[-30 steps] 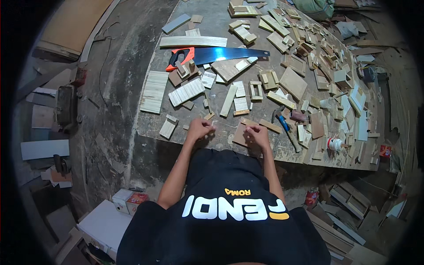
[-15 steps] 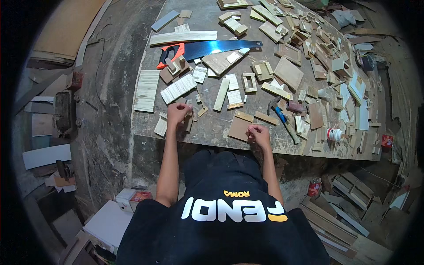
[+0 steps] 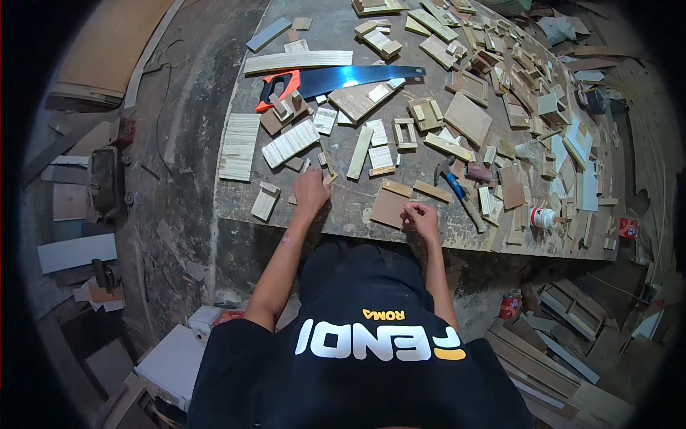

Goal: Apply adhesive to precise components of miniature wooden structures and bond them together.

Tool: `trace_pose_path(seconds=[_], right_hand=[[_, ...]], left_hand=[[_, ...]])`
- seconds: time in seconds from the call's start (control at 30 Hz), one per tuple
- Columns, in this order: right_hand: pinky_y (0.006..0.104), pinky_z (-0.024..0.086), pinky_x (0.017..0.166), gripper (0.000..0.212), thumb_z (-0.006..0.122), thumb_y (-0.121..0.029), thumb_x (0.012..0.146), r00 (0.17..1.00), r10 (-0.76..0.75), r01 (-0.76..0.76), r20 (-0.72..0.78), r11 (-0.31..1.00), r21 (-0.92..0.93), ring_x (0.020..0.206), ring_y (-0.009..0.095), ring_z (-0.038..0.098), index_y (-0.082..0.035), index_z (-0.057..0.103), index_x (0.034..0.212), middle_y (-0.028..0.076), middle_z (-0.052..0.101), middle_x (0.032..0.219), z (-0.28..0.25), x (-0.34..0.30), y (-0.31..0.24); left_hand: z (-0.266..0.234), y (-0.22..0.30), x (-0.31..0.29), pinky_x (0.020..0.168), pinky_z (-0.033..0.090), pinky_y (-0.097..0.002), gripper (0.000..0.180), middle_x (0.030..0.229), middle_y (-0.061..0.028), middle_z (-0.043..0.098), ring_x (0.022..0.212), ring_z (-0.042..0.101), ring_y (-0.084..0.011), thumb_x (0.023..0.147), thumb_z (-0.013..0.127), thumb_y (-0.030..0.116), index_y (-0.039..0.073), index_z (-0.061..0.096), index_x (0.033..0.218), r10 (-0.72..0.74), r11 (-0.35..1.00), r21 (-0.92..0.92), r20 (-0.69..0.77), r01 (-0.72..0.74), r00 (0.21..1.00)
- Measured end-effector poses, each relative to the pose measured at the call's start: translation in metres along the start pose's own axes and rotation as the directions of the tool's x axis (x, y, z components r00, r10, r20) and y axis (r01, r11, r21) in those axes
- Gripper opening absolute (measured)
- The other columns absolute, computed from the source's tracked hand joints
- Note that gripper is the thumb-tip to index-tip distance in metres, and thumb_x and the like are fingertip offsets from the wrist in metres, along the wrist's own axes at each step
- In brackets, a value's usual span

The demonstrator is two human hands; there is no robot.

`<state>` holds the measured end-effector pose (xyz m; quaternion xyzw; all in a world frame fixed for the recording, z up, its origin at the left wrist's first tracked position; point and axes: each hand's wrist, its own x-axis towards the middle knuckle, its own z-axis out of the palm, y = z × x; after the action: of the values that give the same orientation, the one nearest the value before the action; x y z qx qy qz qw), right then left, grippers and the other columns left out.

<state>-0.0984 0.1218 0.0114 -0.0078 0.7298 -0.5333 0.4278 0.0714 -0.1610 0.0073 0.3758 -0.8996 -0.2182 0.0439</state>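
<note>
My left hand (image 3: 312, 191) is low over the near edge of the workbench, its fingers curled down toward a short wood stick (image 3: 330, 178). Whether they grip it is hidden. My right hand (image 3: 421, 217) is closed with thumb and fingertips pinched together; what is in the pinch, if anything, is too small to make out. It rests by the right edge of a brown board (image 3: 386, 209) that has a pale wood strip (image 3: 396, 189) along its far side. Left of my left hand lies a small pale wood piece (image 3: 266, 201) with a strip across one end.
A handsaw (image 3: 357, 77) with an orange and black handle lies farther back. Right of my right hand are a blue-gripped hammer (image 3: 457, 191) and a white tub (image 3: 543, 217). Several wood offcuts crowd the bench's right side. Boards (image 3: 557, 357) lean below the bench at right.
My left hand has moved right and slightly toward me, from beside the small pale wood piece to the short stick. My right hand has stayed at the brown board.
</note>
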Motion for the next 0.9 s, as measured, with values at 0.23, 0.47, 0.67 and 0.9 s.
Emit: trace_pose_path(seconds=[0.23,0.47,0.67,0.9], right_hand=[[0.0214,0.043,0.047,0.018,0.064,-0.017,0.095,0.999,-0.039,0.039,-0.038,0.999,-0.005,0.059,0.007,0.058,0.000,0.069,0.097,0.005,0.068,0.079,-0.011,-0.006,0.006],[0.0219,0.043,0.047,0.019,0.064,-0.019,0.094,1.000,0.007,-0.007,-0.009,1.000,0.015,0.058,0.007,0.057,0.000,0.069,0.094,0.005,0.068,0.078,-0.006,-0.005,0.001],[0.0227,0.043,0.047,0.021,0.066,-0.021,0.092,0.998,-0.051,0.053,0.034,0.998,-0.044,0.056,0.008,0.057,0.000,0.069,0.091,0.004,0.066,0.072,0.010,-0.001,-0.005],[0.0221,0.046,0.050,0.021,0.067,-0.022,0.093,0.993,-0.004,0.028,0.117,0.977,-0.211,0.060,0.008,0.061,-0.002,0.071,0.097,0.004,0.071,0.082,0.028,0.004,-0.005]], left_hand=[[-0.035,0.009,0.004,0.062,0.051,-0.0411,0.025,0.077,-0.0188,0.067,0.068,0.066,-0.0317,0.070,0.072,0.026,0.002,0.071,0.077,-0.201,0.923,-0.266,0.279,0.277,0.939],[-0.037,-0.065,-0.015,0.048,0.036,-0.0211,0.021,0.068,0.0052,0.059,0.058,0.052,-0.0037,0.087,0.068,0.026,0.005,0.072,0.089,-0.060,0.269,-0.742,0.623,0.614,0.780],[-0.066,-0.061,-0.026,0.054,0.045,-0.0235,0.025,0.076,0.0028,0.064,0.063,0.059,-0.0086,0.083,0.073,0.026,0.006,0.072,0.098,-0.289,0.186,-0.772,0.548,0.607,0.785],[-0.046,-0.014,-0.029,0.074,0.052,-0.0362,0.052,0.091,-0.0095,0.063,0.085,0.063,-0.0233,0.062,0.088,0.023,0.008,0.070,0.108,-0.043,0.938,-0.338,0.105,0.077,0.994]])
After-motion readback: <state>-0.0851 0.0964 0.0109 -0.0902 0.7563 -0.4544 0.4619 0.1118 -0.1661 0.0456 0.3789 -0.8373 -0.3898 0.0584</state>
